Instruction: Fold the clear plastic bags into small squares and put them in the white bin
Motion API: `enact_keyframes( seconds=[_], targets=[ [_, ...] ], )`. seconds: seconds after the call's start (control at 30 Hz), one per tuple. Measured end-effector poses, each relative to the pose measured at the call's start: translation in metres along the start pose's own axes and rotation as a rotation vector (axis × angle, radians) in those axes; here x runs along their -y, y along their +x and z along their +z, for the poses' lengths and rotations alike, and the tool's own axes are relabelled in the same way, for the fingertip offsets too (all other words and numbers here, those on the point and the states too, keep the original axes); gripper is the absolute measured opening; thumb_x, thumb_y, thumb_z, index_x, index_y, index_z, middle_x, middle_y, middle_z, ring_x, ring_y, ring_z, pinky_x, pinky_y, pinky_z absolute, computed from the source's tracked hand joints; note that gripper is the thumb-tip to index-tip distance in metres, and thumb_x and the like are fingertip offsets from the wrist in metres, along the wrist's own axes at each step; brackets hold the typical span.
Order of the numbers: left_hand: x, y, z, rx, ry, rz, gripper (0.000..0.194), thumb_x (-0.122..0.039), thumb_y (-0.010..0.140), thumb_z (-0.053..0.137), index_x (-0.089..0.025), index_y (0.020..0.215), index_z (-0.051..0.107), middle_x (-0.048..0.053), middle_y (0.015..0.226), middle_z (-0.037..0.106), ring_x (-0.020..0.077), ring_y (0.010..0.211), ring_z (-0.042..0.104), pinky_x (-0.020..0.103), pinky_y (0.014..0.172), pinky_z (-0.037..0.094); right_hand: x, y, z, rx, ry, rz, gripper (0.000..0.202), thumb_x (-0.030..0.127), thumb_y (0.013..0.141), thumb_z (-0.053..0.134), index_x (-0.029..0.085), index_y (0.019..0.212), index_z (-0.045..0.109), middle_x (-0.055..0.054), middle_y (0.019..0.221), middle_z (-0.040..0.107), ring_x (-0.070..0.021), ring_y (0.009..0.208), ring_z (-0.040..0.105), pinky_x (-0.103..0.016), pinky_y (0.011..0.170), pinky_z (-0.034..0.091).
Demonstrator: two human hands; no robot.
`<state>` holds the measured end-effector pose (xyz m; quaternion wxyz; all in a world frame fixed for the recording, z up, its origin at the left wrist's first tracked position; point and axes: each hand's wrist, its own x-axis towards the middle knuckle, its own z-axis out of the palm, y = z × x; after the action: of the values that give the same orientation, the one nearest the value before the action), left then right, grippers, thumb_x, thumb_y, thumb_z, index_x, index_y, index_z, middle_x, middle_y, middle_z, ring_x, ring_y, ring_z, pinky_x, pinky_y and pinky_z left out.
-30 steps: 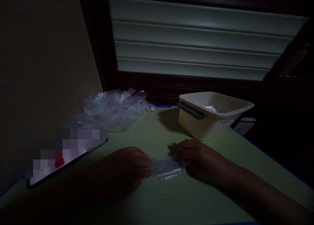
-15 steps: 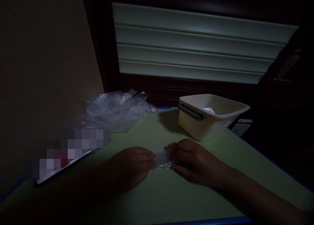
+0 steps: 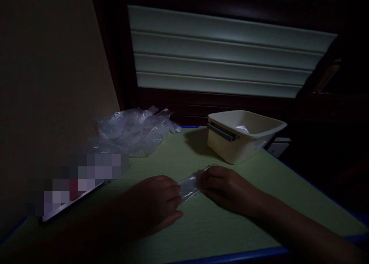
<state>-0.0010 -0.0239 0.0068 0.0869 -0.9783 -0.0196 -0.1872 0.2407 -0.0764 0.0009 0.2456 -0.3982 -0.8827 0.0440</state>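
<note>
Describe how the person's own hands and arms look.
The left hand and right hand are bare, with no gloves visible. Where lit, the right forearm shows no sleeve or watch; the left forearm is too shadowed to tell.

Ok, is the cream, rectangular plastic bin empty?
No: a shiny, whitish piece shows inside the bin, past its near rim. How full, I cannot tell.

We find the scene very dim, its edges sinking almost to black. The pale slatted panel (image 3: 225, 60) and cream bin (image 3: 220, 145) read brightest. The bin's shadow falls leftward on the green tabletop (image 3: 170, 156), suggesting light from the right. We catch small glints on the crumpled plastic (image 3: 132, 129) and clear film (image 3: 190, 188). The left hand (image 3: 158, 198) looks darker than the right hand (image 3: 226, 187); coarse pixel blocks mask the far left.
</note>
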Motion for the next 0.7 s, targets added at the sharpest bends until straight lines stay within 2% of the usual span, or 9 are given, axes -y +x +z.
enact_keyframes(
  seconds=[0.1,0.17,0.23,0.3,0.4,0.5,0.6,0.7],
  targets=[
    [-0.007,0.0,0.003,0.024,0.045,-0.029,0.016,-0.021,0.09,0.053,-0.009,0.091,0.064,0.01,0.086,0.069,0.0229,0.081,0.063,0.035,0.072,0.053,-0.001,0.0,-0.003,0.018,0.029,0.013,0.016,0.019,0.09,0.05,0.016,0.087,0.066,-0.009,0.088,0.065,-0.018,0.084,0.06,-0.031,0.076,0.048],
    [-0.012,0.0,0.004,0.008,0.069,-0.067,0.019,-0.02,0.092,0.05,-0.008,0.098,0.063,0.012,0.096,0.069,0.0238,0.089,0.063,0.036,0.078,0.053,0.002,0.002,-0.007,0.023,0.034,0.016,0.015,0.02,0.089,0.051,0.016,0.09,0.065,-0.009,0.091,0.065,-0.0184,0.086,0.061,-0.031,0.077,0.048],
    [-0.017,-0.003,0.001,0.022,0.066,-0.082,0.026,-0.021,0.094,0.046,-0.006,0.108,0.061,0.015,0.111,0.065,0.0246,0.103,0.06,0.036,0.088,0.05,0.01,0.006,-0.012,0.053,0.032,0.048,0.019,0.023,0.09,0.05,0.016,0.099,0.065,-0.011,0.096,0.066,-0.0194,0.09,0.062,-0.032,0.079,0.049],
    [-0.023,-0.007,-0.005,0.074,0.048,-0.097,0.033,-0.025,0.095,0.044,-0.005,0.118,0.056,0.016,0.124,0.058,0.0244,0.115,0.053,0.035,0.096,0.046,0.023,0.011,-0.014,0.103,0.029,0.1,0.031,0.028,0.091,0.048,0.013,0.115,0.06,-0.015,0.108,0.064,-0.022,0.1,0.061,-0.034,0.086,0.048],
    [-0.029,-0.014,-0.017,0.102,0.07,-0.162,0.044,-0.027,0.091,0.047,-0.004,0.128,0.047,0.017,0.135,0.048,0.0251,0.126,0.043,0.038,0.105,0.037,0.043,0.015,-0.009,0.211,0.018,0.136,0.058,0.04,0.092,0.046,0.003,0.136,0.042,-0.023,0.137,0.045,-0.0294,0.127,0.042,-0.041,0.104,0.035],
    [-0.029,-0.018,-0.023,0.171,0.049,-0.137,0.055,-0.034,0.088,0.052,-0.004,0.132,0.042,0.018,0.139,0.043,0.0277,0.13,0.038,0.041,0.108,0.032,0.052,0.013,-0.003,0.342,0.006,0.169,0.074,0.05,0.092,0.041,-0.001,0.142,0.027,-0.025,0.148,0.023,-0.0318,0.137,0.021,-0.046,0.111,0.021],
    [-0.025,-0.019,-0.021,0.299,-0.021,-0.144,0.066,-0.046,0.086,0.053,-0.004,0.135,0.039,0.02,0.143,0.036,0.0303,0.132,0.034,0.044,0.107,0.031,0.046,0.004,-0.002,0.405,-0.026,0.235,0.078,0.054,0.092,0.037,-0.003,0.143,0.022,-0.026,0.148,0.016,-0.0318,0.138,0.015,-0.049,0.112,0.017],
    [-0.024,-0.018,-0.017,0.378,-0.052,-0.189,0.074,-0.049,0.081,0.055,-0.006,0.137,0.036,0.02,0.146,0.029,0.0311,0.135,0.029,0.048,0.107,0.029,0.031,-0.01,-0.006,0.368,-0.085,0.267,0.075,0.053,0.092,0.036,-0.002,0.143,0.025,-0.024,0.148,0.018,-0.0314,0.138,0.016,-0.05,0.112,0.017]
  ],
)
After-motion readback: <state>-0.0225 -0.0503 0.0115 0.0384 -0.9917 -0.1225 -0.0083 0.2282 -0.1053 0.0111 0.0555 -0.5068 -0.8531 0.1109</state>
